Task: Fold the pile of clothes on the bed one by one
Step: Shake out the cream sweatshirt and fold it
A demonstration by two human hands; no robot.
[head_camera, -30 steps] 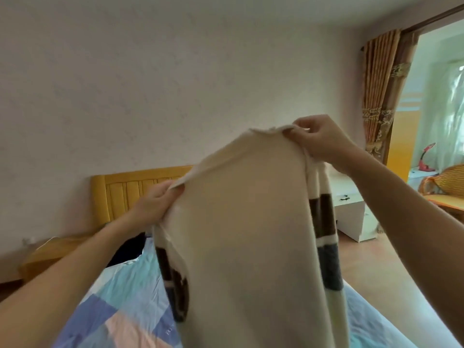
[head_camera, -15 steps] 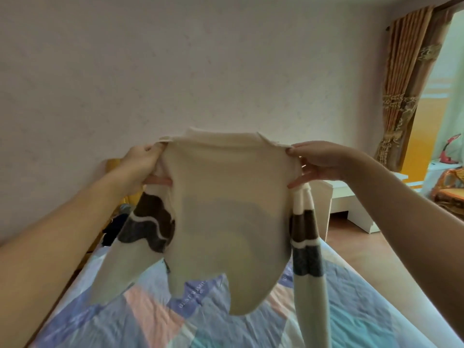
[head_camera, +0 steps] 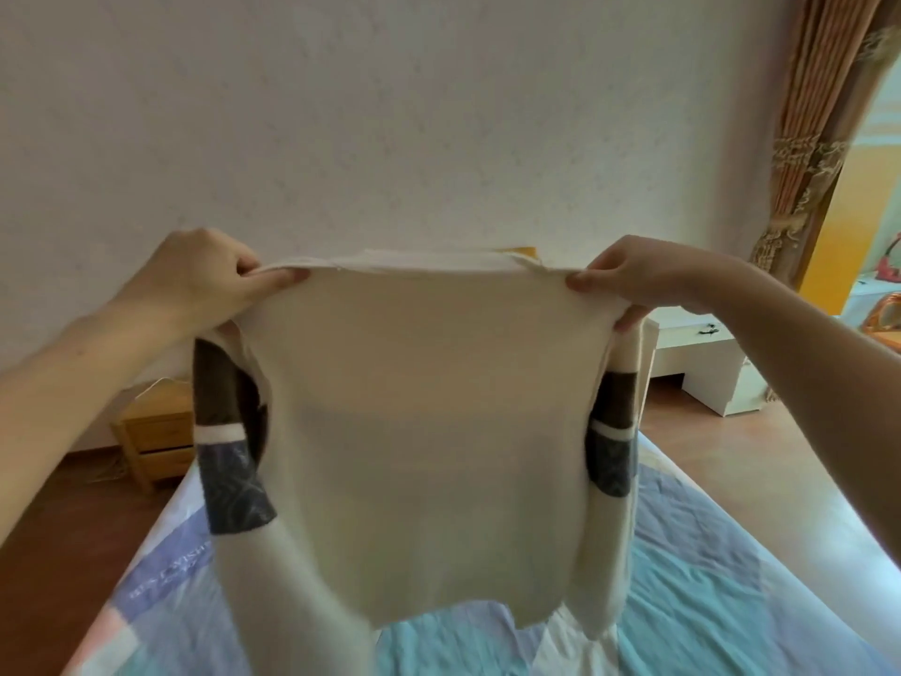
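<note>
Both hands, left (head_camera: 195, 280) and right (head_camera: 638, 285), are pinching the sweater's (head_camera: 424, 431) shoulders; it is hanging lengthwise below each grip, over the bed (head_camera: 707, 578), whose sheet lettering is blurred.

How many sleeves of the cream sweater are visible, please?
2. One sleeve hangs below the left hand; the other sleeve hangs below the right hand. Both carry brown and grey bands. Their cuffs are partly hidden.

Both hands (head_camera: 205, 280) (head_camera: 634, 280) hold cream sweater (head_camera: 419, 407) above bed (head_camera: 707, 578).
</note>
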